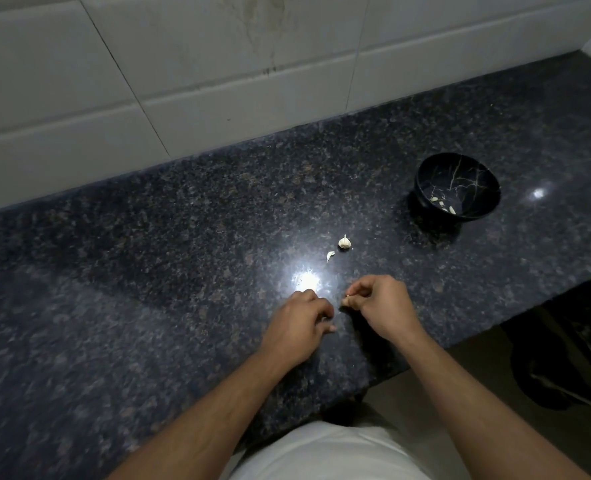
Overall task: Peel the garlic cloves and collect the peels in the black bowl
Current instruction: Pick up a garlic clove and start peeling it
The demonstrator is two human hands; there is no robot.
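While the right hand (384, 303) pinches a small clove (346, 301) in curled fingertips, the left hand (301, 320) beside it curls too; what it holds I cannot tell. Two pale cloves (344, 242) lie just beyond. Farther right, a glossy black bowl (425, 199) with marbled veining holds a few peels (443, 204) on speckled granite (148, 254).

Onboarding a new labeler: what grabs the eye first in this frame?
The two hands at centre: the right hand pinches a small garlic clove, and the left hand is curled beside it. Beyond them, a garlic bulb and loose clove lie on the dark counter. The black bowl stands far right.
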